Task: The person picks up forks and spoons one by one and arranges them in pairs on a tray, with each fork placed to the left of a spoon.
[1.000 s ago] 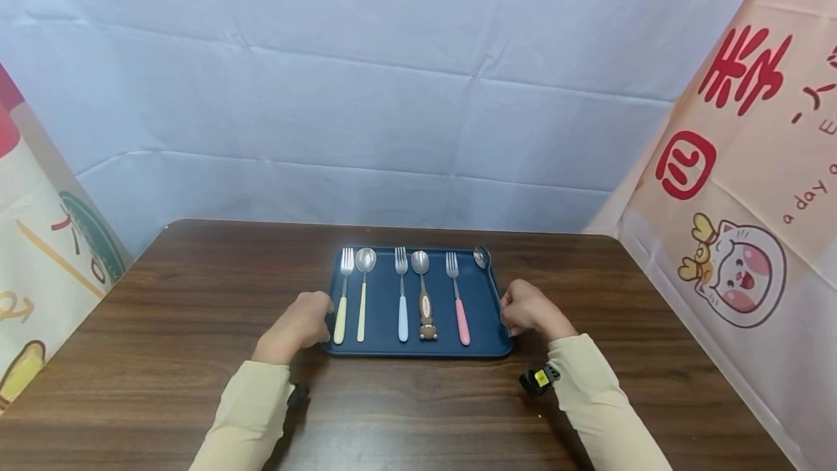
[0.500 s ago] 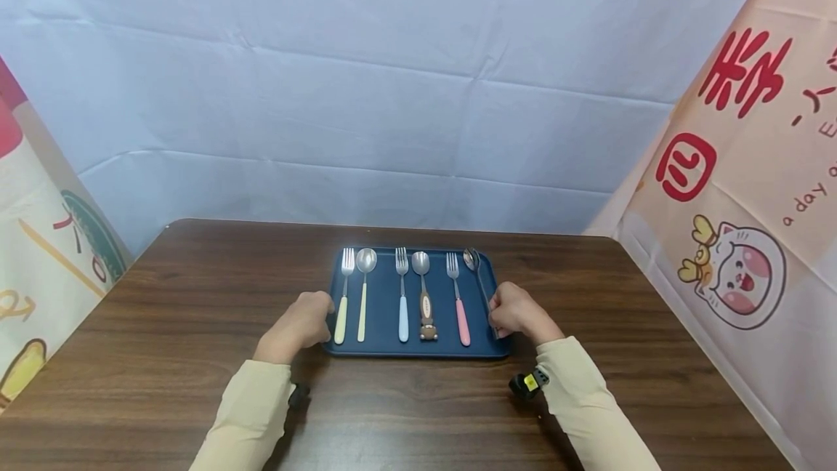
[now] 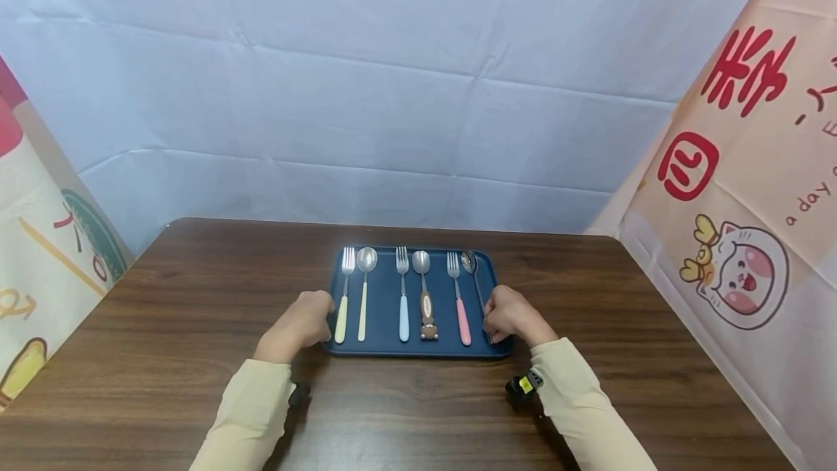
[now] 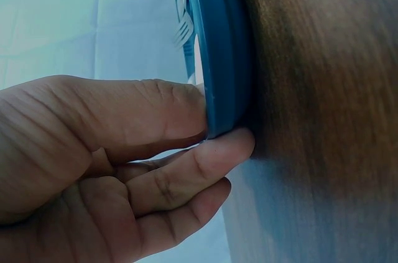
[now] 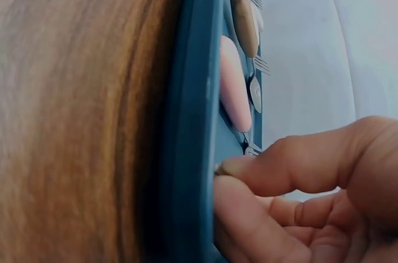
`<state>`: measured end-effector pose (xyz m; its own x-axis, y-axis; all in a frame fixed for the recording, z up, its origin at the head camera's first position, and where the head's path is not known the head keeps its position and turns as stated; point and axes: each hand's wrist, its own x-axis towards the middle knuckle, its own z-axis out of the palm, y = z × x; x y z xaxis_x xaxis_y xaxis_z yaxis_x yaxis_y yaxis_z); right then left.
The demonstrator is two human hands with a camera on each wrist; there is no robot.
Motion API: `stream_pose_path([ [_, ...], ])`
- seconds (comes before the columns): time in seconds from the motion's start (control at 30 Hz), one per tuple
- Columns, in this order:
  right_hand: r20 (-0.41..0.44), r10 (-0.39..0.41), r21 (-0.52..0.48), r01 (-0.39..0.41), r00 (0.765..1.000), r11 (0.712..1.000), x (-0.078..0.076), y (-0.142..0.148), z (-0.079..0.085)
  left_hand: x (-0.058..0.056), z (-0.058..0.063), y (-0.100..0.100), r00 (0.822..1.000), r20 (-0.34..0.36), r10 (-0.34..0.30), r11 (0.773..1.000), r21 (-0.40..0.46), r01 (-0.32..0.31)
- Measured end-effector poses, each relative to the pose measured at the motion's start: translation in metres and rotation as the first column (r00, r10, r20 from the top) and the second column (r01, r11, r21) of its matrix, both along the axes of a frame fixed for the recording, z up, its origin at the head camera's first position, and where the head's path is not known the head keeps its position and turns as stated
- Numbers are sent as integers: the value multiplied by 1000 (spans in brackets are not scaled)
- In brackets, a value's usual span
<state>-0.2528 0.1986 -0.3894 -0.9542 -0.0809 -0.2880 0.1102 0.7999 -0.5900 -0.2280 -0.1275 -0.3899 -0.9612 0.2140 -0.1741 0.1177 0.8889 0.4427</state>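
A dark blue tray [image 3: 382, 315] lies on the wooden table with a row of cutlery on it. My left hand [image 3: 304, 322] holds its left rim, thumb over the edge and fingers below. At the right end, my right hand [image 3: 513, 315] pinches the handle end of a metal spoon [image 3: 468, 262] just inside the rim; the fingers hide that end. Left of it lies a pink-handled fork [image 3: 463, 322], then a spoon with a brown bear handle [image 3: 426, 304]. A light-blue-handled fork [image 3: 403, 318], a thin yellow-handled spoon [image 3: 362, 311] and a yellow-handled fork [image 3: 341, 320] follow.
The brown table [image 3: 216, 296] extends around the tray on all sides. Behind it hangs a pale cloth [image 3: 392, 93], with printed cloths at the left and the right [image 3: 745, 166].
My right hand has moved left from the tray's right edge, bringing the metal spoon inward and nearer the pink fork. The left hand and the tray keep their places.
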Motion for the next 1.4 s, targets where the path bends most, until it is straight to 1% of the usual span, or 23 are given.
stream_pose_path([
  [0.23, -13, -6, 7, 6, 1000, 1000, 1, -3, 0, -1, -1, -1, 1000, -2, 2, 1000, -5, -2],
  [0.47, -11, -11, 51, 11, 1000, 999, 1, -4, 1, -2, -4, -2, 999, -39, -6, 1000, 13, 7],
  [0.87, -4, -36, 52, 36, 999, 998, 1, -2, -1, -1, -4, -2, 1000, -26, -4, 1000, 18, 4],
  [1.17, 2, -32, 44, 32, 999, 999, 1, -2, -1, -2, -4, -2, 1000, -19, 4, 1000, 26, -3],
  [1.4, 0, -31, 51, 31, 1000, 998, 1, -1, -2, 0, -3, -2, 1000, -30, -8, 1000, 24, 8],
])
